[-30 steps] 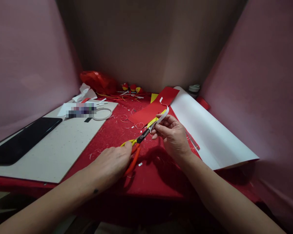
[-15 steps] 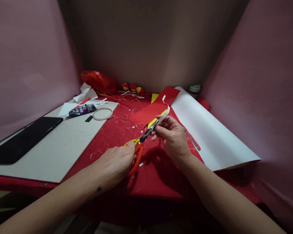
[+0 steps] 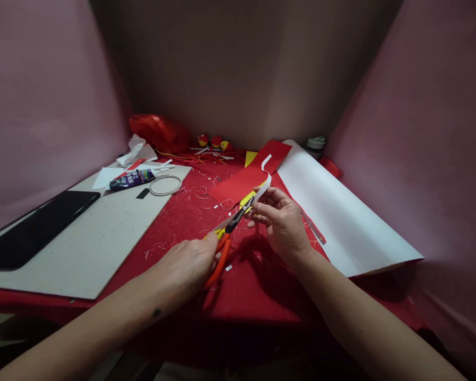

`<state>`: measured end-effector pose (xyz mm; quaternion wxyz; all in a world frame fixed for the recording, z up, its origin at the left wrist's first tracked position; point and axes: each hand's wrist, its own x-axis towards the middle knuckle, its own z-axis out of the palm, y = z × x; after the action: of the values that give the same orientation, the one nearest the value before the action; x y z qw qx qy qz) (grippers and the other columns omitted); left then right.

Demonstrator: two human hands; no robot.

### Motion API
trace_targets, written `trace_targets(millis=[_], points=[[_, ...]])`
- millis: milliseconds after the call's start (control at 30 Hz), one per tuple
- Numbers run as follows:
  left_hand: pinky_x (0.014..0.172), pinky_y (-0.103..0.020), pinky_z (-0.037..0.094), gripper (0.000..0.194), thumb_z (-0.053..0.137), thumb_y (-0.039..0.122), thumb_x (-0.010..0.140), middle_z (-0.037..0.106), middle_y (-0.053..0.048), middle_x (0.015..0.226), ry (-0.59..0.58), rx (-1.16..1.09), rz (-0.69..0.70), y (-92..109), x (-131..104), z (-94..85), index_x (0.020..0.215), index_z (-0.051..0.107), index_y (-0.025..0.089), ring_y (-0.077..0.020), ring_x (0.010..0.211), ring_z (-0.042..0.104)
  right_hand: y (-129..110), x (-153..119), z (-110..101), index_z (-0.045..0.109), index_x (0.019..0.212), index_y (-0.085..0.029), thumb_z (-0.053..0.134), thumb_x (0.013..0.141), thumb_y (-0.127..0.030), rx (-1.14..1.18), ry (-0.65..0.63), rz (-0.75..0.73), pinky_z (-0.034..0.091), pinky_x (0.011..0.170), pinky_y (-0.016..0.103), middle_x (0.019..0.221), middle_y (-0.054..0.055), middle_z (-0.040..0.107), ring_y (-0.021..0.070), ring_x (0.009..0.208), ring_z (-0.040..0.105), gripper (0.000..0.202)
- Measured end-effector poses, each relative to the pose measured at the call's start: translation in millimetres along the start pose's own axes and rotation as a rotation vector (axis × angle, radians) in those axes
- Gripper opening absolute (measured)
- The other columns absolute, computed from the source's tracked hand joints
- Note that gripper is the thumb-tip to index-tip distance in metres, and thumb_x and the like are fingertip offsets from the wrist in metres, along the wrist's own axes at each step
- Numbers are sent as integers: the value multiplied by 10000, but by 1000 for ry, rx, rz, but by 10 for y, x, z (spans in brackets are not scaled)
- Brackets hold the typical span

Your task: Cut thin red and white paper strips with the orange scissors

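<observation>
My left hand [image 3: 188, 262] is closed round the handles of a pair of scissors [image 3: 222, 258], orange and yellow with dark blades. The blades point away to the upper right, their tips meeting a narrow white paper strip [image 3: 265, 185]. Between thumb and fingers of my right hand [image 3: 283, 219] that strip is pinched, its free end curling upward. Right behind the blades lie a yellow piece [image 3: 247, 200] and a red ribbed sheet [image 3: 241, 180] on the red cloth [image 3: 174, 238].
On the left, a pale board [image 3: 115, 233] bears a black phone-like slab [image 3: 43, 227], a glue tube [image 3: 130, 180] and a ring [image 3: 165, 185]. A large white sheet [image 3: 341, 211] lies right. Small red-yellow figures [image 3: 216, 142] and a red plastic bag [image 3: 158, 132] sit behind.
The scissors and left hand have shifted slightly, and the handles look a little differently spread. The white strip's curl has tilted a bit. The right hand keeps its pinch.
</observation>
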<state>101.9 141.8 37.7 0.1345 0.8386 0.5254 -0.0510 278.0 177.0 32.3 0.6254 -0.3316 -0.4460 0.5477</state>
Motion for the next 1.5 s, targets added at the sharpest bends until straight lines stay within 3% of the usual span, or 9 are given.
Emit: trace_targets(millis=[267,467,1100,1267,1500], points=[[526,-347,402,225,319,346,810,651,-111,754,-7,16,8,-5,-46,-18,922,428,184,-302,686,634,-56,36,-7,540,880,-181,602,653,-153,-30,32,-26,461,448,244,669,-20,559,112,546,568,237],[558,-359,417,245,331,351,799,647,-123,857,-30,-7,36,32,-77,-75,958,412,184,-302,744,630,-33,33,-10,542,886,-177,610,640,-143,-7,-16,-36,464,430,237,644,-35,568,110,521,575,258],[542,-362,418,217,313,335,829,649,-119,768,36,30,18,-44,11,57,929,427,180,-307,700,639,-58,30,-17,547,869,-187,598,646,-146,-49,22,-5,445,460,261,683,-16,558,113,545,559,233],[542,-371,416,193,287,288,825,643,-121,760,0,18,15,0,-32,-13,907,423,179,-307,686,632,-64,41,-21,542,880,-178,595,659,-163,-70,35,-26,433,446,254,657,-16,555,118,544,565,228],[579,-382,426,237,306,349,815,646,-132,882,-40,-15,43,28,-61,-75,949,410,185,-316,766,629,-36,33,-16,545,892,-177,610,635,-156,-27,-8,-17,427,408,234,663,-27,560,109,523,560,266]])
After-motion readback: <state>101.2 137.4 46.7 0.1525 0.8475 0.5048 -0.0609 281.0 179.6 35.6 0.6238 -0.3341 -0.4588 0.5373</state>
